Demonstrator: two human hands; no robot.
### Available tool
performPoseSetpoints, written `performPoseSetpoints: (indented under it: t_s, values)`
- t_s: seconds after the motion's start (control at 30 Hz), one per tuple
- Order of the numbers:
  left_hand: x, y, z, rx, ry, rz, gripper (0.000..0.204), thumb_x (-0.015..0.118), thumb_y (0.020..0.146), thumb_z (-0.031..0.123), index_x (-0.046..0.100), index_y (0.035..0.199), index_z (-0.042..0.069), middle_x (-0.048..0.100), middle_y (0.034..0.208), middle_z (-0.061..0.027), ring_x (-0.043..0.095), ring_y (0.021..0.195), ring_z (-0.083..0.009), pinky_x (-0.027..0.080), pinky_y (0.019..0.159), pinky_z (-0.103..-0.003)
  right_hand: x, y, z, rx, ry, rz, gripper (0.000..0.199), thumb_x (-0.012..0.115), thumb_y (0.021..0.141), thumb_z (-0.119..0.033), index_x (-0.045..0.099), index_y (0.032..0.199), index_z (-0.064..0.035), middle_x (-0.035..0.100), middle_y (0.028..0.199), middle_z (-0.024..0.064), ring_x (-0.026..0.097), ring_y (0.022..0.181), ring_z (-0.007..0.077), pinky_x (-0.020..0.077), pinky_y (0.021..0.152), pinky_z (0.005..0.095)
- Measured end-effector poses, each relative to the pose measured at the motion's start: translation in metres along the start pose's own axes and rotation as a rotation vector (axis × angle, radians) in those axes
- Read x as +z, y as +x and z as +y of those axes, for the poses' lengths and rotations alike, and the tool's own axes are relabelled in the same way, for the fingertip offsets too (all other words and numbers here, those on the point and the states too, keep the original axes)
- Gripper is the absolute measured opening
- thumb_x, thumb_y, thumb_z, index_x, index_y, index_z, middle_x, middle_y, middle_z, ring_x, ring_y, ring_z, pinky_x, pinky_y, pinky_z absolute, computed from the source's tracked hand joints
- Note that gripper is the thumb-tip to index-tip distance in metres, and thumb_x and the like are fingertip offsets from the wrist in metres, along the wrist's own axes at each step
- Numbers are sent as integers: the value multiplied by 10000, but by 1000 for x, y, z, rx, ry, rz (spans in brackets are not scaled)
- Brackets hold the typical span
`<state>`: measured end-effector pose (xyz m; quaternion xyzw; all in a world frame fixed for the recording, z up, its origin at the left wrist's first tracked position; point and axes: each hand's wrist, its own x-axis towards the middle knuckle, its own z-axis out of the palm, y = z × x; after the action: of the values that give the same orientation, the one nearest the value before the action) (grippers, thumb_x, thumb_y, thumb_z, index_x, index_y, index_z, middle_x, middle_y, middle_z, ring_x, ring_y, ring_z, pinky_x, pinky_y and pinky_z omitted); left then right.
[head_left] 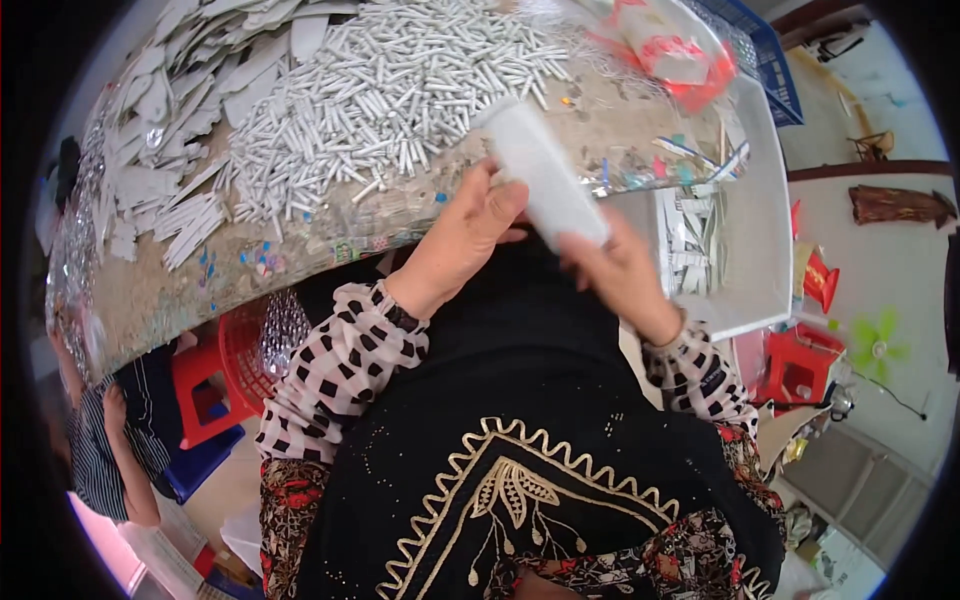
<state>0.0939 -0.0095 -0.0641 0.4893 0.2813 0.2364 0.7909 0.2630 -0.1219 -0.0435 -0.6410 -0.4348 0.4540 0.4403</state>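
At the near edge of the worktable, just above your lap, your two hands meet on one white flat pack. It is a long, smooth, slightly blurred rectangle, tilted so its far end points up and to the left. Your left hand grips its left side with the fingers curled against it; your right hand closes on its lower end from the right. Both hands are clamped on the pack, close together.

Judging by how things lie, you are partway through, with much left. Beyond your hands a big loose heap of thin white sticks covers the middle of the table, short, round and matt, lying every way. To the left of it sits a spread of flat grey-white card pieces, long, with cut edges, some fanned out. At your right a shallow white tray holds only a small stack of similar flat pieces, so little looks finished. I cannot tell what, if anything, is inside the pack.

The tabletop itself is rough, sandy brown and speckled with small coloured scraps. Behind the tray lie a crumpled clear bag with red print and a blue mesh basket. Below the table on your left are a red plastic stool and another person's arm in a striped sleeve.
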Motion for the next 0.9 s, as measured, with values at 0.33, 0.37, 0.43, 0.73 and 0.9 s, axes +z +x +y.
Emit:
performPoseSetpoints:
  t_s: [0.33,0.37,0.43,0.73,0.9]
  values:
    - [8,-5,6,-196,96,-239,650,412,977,568,486,1291,5,638,1080,-138,610,991,-185,470,909,-306,-99,41,14,-106,-1290,420,234,595,934,-272,570,913,-41,618,790,32,545,614,90,426,538,226]
    - [3,-3,6,-179,97,-215,650,412,977,568,486,1291,5,638,1080,-138,610,991,-185,470,909,-306,-93,49,-5,-136,-1289,410,234,595,934,-272,570,913,-41,618,790,32,545,614,90,426,538,226]
    - [-1,-11,-4,-219,117,-209,638,398,984,561,489,1289,8,638,1071,-131,611,980,-180,475,903,-303,-78,22,-56,-330,-505,630,229,608,949,-263,570,981,-40,610,790,31,535,607,75,427,547,210]
    - [4,-12,-2,-233,120,-223,576,417,1001,497,488,1295,7,634,1087,-133,613,988,-189,481,907,-310,-68,-18,-41,9,375,489,243,535,962,-269,575,935,-31,550,639,37,465,468,80,326,420,195]
    - [17,-13,21,-14,-69,-94,539,467,1010,403,420,1398,32,593,1237,-148,603,1051,-191,476,929,-328,-42,-32,4,221,706,-98,406,420,1005,-384,537,1094,-6,503,546,64,352,333,89,307,384,199]
